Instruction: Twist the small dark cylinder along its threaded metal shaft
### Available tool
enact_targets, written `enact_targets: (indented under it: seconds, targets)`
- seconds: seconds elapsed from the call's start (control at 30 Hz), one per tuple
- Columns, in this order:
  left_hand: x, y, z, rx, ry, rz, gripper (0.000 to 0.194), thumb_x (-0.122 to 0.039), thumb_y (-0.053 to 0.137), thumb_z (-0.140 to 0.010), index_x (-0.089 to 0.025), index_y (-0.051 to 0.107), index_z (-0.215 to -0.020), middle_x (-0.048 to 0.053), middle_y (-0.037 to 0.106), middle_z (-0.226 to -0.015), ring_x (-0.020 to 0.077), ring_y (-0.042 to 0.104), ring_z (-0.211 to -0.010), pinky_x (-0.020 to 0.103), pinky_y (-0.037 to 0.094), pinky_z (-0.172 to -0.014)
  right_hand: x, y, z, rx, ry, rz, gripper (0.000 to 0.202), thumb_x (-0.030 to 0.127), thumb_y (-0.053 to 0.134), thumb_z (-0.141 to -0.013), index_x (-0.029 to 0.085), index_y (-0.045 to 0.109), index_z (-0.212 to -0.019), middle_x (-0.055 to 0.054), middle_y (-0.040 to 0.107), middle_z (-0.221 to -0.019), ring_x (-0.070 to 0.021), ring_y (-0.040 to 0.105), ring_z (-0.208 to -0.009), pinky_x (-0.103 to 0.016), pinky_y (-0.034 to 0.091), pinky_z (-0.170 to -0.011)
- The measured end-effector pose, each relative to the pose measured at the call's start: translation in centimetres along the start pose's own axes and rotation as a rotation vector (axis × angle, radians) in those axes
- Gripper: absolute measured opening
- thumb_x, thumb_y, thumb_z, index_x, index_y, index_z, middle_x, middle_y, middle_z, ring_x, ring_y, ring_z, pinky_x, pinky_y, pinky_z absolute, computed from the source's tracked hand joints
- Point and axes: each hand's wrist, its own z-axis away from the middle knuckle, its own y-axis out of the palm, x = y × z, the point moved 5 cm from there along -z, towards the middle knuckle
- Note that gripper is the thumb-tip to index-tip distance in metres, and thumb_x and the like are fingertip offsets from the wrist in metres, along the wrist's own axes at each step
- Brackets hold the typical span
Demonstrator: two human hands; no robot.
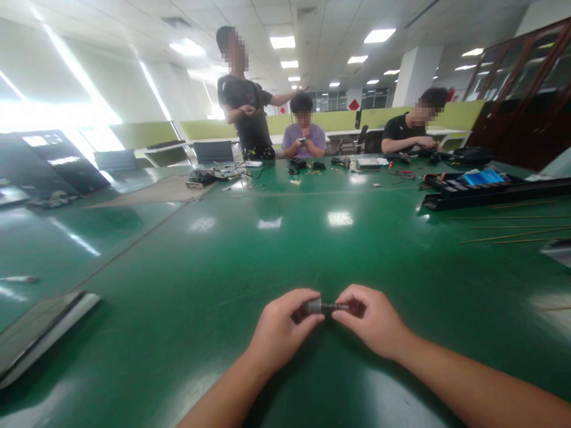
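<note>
A small grey metal cylinder (314, 306) with a dark, thin shaft (332, 307) is held level just above the green table; it resembles a small motor, but I cannot make out its exact kind. My left hand (285, 321) is closed, thumb and fingers pinching the cylinder's body. From the other side, my right hand (377, 321) pinches the end of the shaft between thumb and forefinger. The fingers cover part of both ends.
Green table (214, 249) spreads around my hands. A flat grey panel (44, 327) lies at left. Thin rods (513, 227) and a black tray (486, 193) are at right. Cables and parts (214, 174) lie along the far edge, near three people (247, 113).
</note>
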Motion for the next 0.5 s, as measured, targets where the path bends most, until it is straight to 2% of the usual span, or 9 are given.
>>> enact_targets:
  seconds: [0.17,0.5]
  targets:
    - [0.13,-0.03,0.0,-0.007,0.008,0.0,0.03,-0.025,0.075,-0.079,-0.026,0.069,-0.109,0.001,0.073,-0.104,0.0167,0.068,-0.089,0.027,0.055,-0.08,-0.09,-0.02,0.05,0.004,0.006,-0.002,0.005,0.022,0.072,-0.078,0.018,0.07,-0.075,0.0,0.064,-0.069,-0.0147,0.056,-0.064,-0.025,0.041,-0.059]
    - [0.03,-0.29,-0.04,-0.014,0.029,-0.011,0.029,-0.025,0.074,-0.08,-0.025,0.068,-0.109,0.004,0.072,-0.104,0.0201,0.066,-0.096,0.035,0.053,-0.088,-0.05,-0.16,0.03,-0.019,0.008,-0.005,0.005,0.023,0.071,-0.078,0.019,0.069,-0.077,0.0,0.065,-0.072,-0.0153,0.057,-0.066,-0.025,0.042,-0.061]
